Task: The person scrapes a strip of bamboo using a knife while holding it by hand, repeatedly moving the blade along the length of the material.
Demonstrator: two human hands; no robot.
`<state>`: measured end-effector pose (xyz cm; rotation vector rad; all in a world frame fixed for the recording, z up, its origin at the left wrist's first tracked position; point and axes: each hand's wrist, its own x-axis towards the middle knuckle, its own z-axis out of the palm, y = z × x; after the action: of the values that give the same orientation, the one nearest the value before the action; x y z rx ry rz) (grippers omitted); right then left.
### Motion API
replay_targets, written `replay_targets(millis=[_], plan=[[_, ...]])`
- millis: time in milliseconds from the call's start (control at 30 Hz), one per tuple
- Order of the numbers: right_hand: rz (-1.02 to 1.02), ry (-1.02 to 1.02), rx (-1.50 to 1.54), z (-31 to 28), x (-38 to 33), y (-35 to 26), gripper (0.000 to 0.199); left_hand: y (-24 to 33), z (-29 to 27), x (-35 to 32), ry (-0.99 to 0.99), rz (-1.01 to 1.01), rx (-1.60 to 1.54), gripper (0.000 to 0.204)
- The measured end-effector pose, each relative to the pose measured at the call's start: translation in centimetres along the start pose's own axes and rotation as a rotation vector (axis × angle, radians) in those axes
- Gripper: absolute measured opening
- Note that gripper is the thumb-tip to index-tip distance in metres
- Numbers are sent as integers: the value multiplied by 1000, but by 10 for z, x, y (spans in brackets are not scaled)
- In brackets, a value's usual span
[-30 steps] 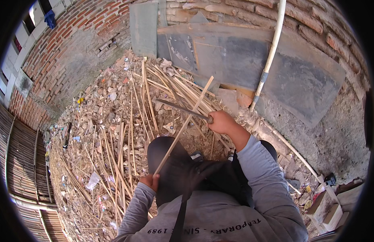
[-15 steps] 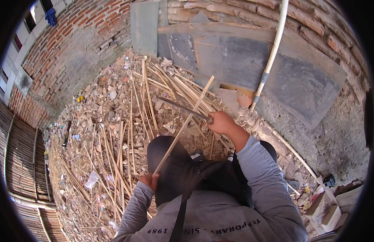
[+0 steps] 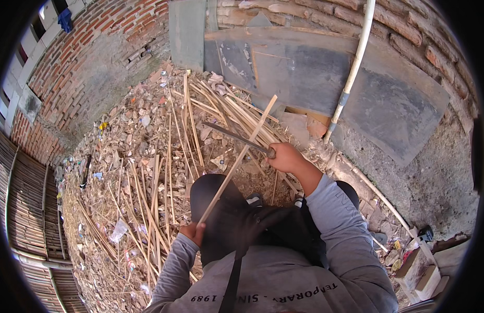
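Observation:
My left hand is closed around the lower end of a long, flat bamboo strip, which slants up and away to the right across my left knee. In my right hand is the handle of a long-bladed knife, its blade pointing to the far left. The blade crosses the strip near its upper part and appears to touch it. Beyond the knife lies a pile of split bamboo strips on the ground. More loose strips lie to the left of my left knee.
Rubble and litter cover the ground, with a clear plastic scrap at left. A woven bamboo panel stands far left. Dark boards lean on the brick wall behind a white pipe. A wooden stool-like block is at lower right.
Almost nothing differs. The bamboo strip's far end and the knife tip have shifted very slightly; both hands keep their hold.

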<state>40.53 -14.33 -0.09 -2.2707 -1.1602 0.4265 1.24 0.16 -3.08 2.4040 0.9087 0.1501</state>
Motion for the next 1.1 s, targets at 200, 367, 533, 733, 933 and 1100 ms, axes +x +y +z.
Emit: replay_targets(millis=[200, 367, 533, 733, 933, 1100], plan=[[-20, 21, 4, 3, 1, 2, 29, 1, -1, 1, -22, -7, -9, 52], [-19, 19, 8, 2, 0, 0, 30, 4, -4, 0, -22, -1, -33, 51], [-20, -1, 41, -4, -2, -10, 32, 11, -8, -2, -42, -9, -119, 48], [-65, 37, -63, -26, 1, 0, 30, 2, -3, -2, -5, 18, -83, 48], [-71, -75, -203, -20, -13, -17, 24, 0, -3, 3, -94, -64, 80, 51], [-61, -86, -126, -4, -3, 0, 24, 5, -4, -2, -77, -50, 47, 53]])
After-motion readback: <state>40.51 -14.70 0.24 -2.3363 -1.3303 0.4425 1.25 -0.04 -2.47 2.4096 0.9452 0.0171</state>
